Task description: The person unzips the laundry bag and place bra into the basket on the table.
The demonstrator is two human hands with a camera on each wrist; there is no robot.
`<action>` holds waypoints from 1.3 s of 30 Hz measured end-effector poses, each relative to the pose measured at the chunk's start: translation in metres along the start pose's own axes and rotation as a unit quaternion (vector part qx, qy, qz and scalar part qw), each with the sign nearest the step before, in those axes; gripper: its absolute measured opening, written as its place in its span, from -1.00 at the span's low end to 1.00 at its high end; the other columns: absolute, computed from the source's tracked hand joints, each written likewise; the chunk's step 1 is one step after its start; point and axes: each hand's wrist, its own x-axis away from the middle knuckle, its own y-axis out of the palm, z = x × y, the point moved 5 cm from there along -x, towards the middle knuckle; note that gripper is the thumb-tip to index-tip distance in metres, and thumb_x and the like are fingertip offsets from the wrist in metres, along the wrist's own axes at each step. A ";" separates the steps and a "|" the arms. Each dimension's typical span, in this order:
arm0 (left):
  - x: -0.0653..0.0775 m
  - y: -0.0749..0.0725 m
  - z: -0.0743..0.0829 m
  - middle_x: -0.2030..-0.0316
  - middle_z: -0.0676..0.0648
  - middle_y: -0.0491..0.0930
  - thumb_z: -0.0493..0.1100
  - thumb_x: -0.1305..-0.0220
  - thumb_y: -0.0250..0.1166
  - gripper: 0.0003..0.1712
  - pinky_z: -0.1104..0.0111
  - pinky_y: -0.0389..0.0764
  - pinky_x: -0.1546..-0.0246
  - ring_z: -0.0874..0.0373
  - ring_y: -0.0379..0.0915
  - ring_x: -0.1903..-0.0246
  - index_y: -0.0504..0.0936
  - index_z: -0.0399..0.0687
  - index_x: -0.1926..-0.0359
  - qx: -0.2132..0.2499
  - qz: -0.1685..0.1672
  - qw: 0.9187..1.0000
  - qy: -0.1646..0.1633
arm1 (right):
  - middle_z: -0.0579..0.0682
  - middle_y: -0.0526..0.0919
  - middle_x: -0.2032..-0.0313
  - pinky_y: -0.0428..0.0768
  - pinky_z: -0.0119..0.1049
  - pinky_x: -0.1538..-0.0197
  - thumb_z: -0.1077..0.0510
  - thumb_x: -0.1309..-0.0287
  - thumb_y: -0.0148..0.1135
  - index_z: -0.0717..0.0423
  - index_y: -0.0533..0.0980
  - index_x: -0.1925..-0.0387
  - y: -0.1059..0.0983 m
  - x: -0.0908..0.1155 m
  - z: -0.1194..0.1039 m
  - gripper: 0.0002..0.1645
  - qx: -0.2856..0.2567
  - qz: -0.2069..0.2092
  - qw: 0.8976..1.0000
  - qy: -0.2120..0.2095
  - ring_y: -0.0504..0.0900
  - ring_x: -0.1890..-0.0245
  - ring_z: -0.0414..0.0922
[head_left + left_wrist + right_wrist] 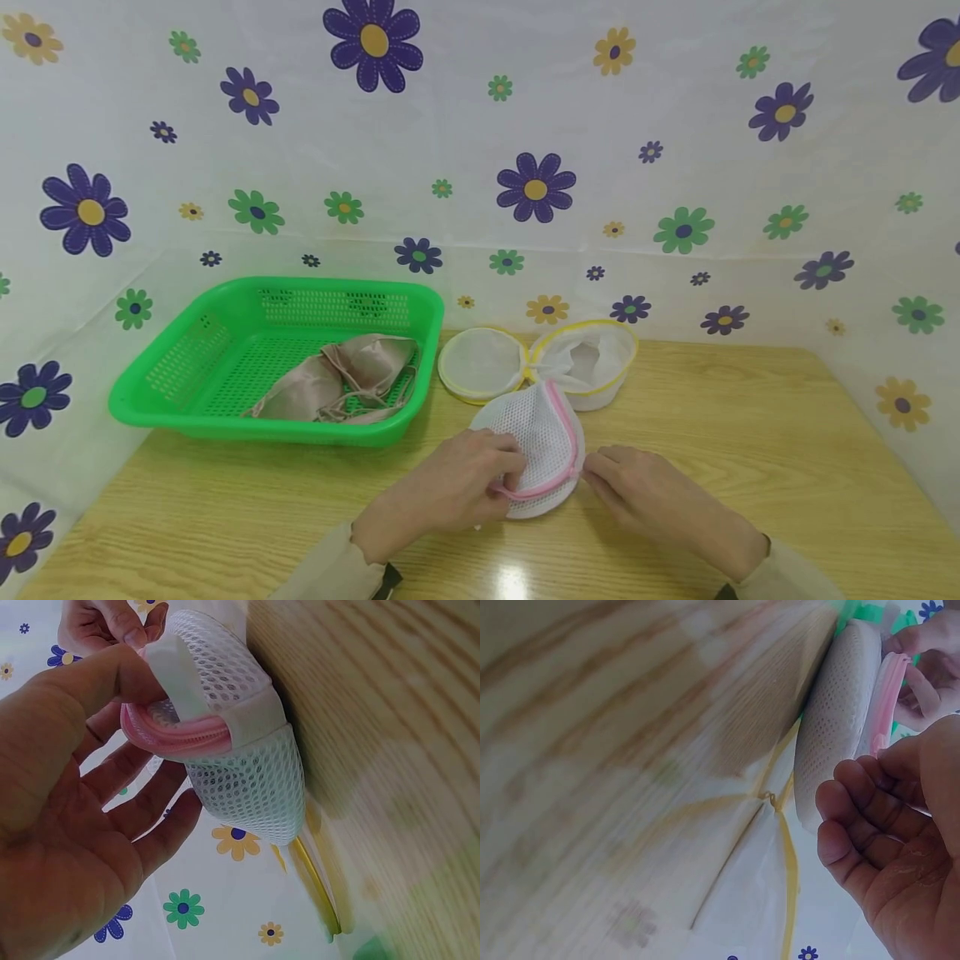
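Observation:
A round white mesh laundry bag (531,433) with a pink zipper stands tilted in front of me on the wooden table. My left hand (468,479) pinches its near left edge beside the zipper; in the left wrist view, thumb and index finger hold the rim while the other fingers spread out. At the bag's right side, my right hand (651,493) pinches the pink zipper (889,705) between thumb and index finger, its other fingers curled. The bag's inside is mostly hidden.
A green plastic basket (281,429) stands at the left with a beige satin bra (315,387) in it. Behind the mesh bag lies an opened white mesh bag (483,362) with yellow trim, its other half (600,396) bowl-shaped. A flower-printed sheet (450,133) hangs behind the table.

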 end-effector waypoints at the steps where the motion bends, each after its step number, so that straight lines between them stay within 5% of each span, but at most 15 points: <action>1: 0.000 0.000 0.000 0.34 0.19 0.54 -0.23 0.12 0.40 -0.76 0.50 0.32 0.33 0.33 0.29 0.38 0.47 0.12 0.50 0.001 0.000 1.000 0.001 | -0.28 0.55 0.44 0.54 -0.53 0.37 0.30 -0.27 0.30 0.02 0.60 0.27 0.000 0.000 0.000 -0.89 0.002 0.004 1.000 -0.003 0.40 0.44 -0.47; 10: 0.002 -0.005 0.000 0.37 0.18 0.46 -0.24 0.05 0.41 -0.73 0.51 0.35 0.37 0.34 0.28 0.43 0.50 0.09 0.35 0.026 0.008 0.999 -0.032 | -0.18 0.71 0.35 0.66 -0.49 0.23 0.33 -0.25 0.31 0.06 0.63 0.24 -0.008 0.000 -0.002 -0.87 -0.011 0.044 0.998 -0.033 0.64 0.34 -0.37; 15: -0.004 -0.007 0.011 0.24 0.18 0.58 0.14 -0.13 0.47 -0.62 0.30 0.57 0.18 0.34 0.44 0.36 0.55 0.15 0.13 -0.054 0.044 0.997 -0.031 | -0.19 0.69 0.37 0.60 -0.59 0.19 0.27 -0.38 0.21 0.07 0.62 0.22 -0.012 -0.003 -0.003 -0.91 -0.044 0.070 0.995 -0.058 0.58 0.35 -0.40; 18: -0.007 -0.004 0.019 0.24 0.17 0.61 0.31 -0.12 0.45 -0.53 0.24 0.63 0.17 0.30 0.54 0.37 0.57 0.17 0.14 -0.120 0.090 0.989 -0.022 | -0.21 0.64 0.38 0.54 -0.65 0.20 0.21 -0.49 0.09 0.09 0.60 0.19 -0.012 -0.007 -0.008 -0.84 -0.065 0.080 0.991 -0.090 0.51 0.36 -0.42; 23: -0.009 0.001 0.026 0.39 0.18 0.56 0.19 -0.15 0.44 -0.67 0.37 0.52 0.43 0.32 0.42 0.58 0.55 0.16 0.32 -0.174 0.158 0.972 -0.023 | -0.22 0.62 0.38 0.52 -0.69 0.22 0.25 -0.46 0.11 0.09 0.59 0.17 -0.012 -0.010 -0.012 -0.87 -0.079 0.088 0.988 -0.101 0.53 0.36 -0.43; 28: -0.009 0.001 0.028 0.52 0.19 0.44 -0.02 -0.07 0.46 -0.72 0.45 0.31 0.58 0.38 0.26 0.66 0.46 0.13 0.48 -0.163 0.189 0.968 -0.006 | -0.21 0.65 0.38 0.53 -0.68 0.23 0.30 -0.35 0.18 0.07 0.60 0.19 -0.014 -0.012 -0.011 -0.89 -0.074 0.093 0.990 -0.081 0.56 0.37 -0.42; 34: -0.008 0.000 0.028 0.57 0.20 0.44 -0.08 -0.09 0.43 -0.73 0.49 0.12 0.62 0.38 0.24 0.68 0.46 0.11 0.52 -0.154 0.183 0.971 0.010 | -0.20 0.66 0.34 0.54 -0.65 0.23 0.25 -0.38 0.16 0.07 0.61 0.22 -0.014 -0.012 -0.014 -0.89 -0.030 0.102 0.990 -0.090 0.54 0.37 -0.38; 39: -0.008 0.002 0.026 0.54 0.19 0.50 -0.09 -0.12 0.43 -0.76 0.49 0.16 0.61 0.38 0.31 0.65 0.49 0.10 0.50 -0.138 0.152 0.979 -0.001 | -0.19 0.68 0.34 0.57 -0.62 0.20 0.28 -0.32 0.22 0.07 0.62 0.24 -0.011 -0.011 -0.014 -0.91 -0.025 0.101 0.991 -0.083 0.60 0.35 -0.36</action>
